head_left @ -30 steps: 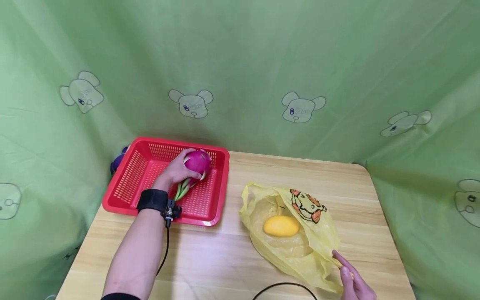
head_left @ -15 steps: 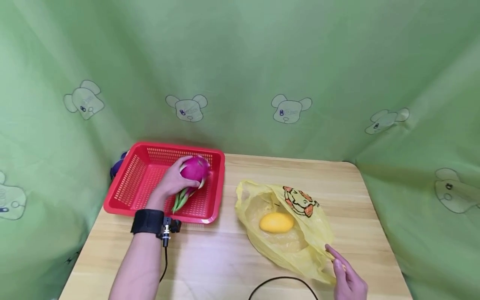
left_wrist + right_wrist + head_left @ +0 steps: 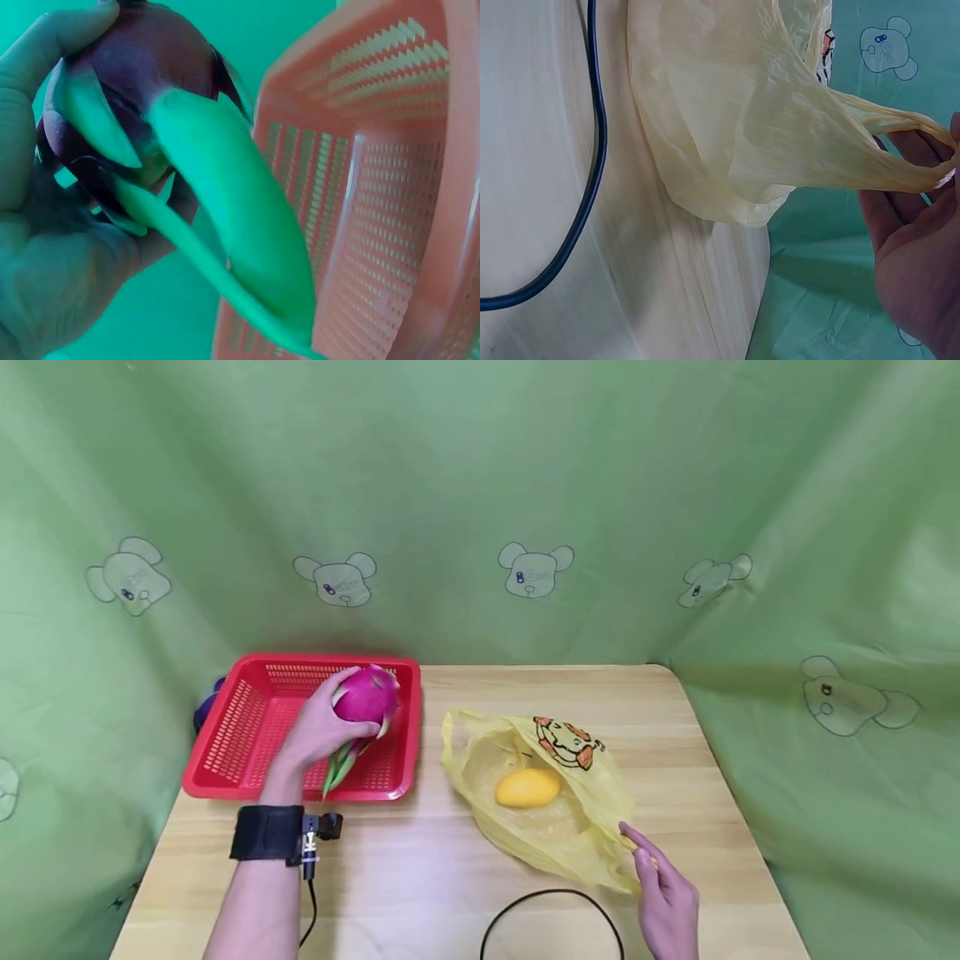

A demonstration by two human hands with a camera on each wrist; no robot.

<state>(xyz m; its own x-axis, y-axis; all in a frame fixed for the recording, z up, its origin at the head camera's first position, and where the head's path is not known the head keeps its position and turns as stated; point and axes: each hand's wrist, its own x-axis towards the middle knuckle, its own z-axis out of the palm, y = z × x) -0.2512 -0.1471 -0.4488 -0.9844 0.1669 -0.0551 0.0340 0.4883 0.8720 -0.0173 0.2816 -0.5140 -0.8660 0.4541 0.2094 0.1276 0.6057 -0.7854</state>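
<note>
My left hand (image 3: 318, 727) grips a magenta dragon fruit (image 3: 369, 695) with long green leaf tips, held over the red plastic basket (image 3: 415, 727). In the left wrist view the thumb and fingers wrap round the dragon fruit (image 3: 157, 52), and the basket (image 3: 300, 82) stands beside it. At the front right, my right hand (image 3: 667, 897) pinches the handle of a yellow plastic bag (image 3: 607, 802). A yellow mango (image 3: 528, 787) lies in the bag's open mouth. The right wrist view shows the bag's handle (image 3: 900, 176) stretched to the fingers.
Behind the basket's left side sits a dark purple object (image 3: 206, 706), mostly hidden. A black cable (image 3: 551, 893) loops over the front of the wooden table (image 3: 442, 893). Green cloth (image 3: 435, 485) with mouse-head prints hangs round the back and sides.
The left hand has lifted the dragon fruit a little off the basket's inside. The whole scene shifts left as the head turns right. The right hand keeps hold of the bag.
</note>
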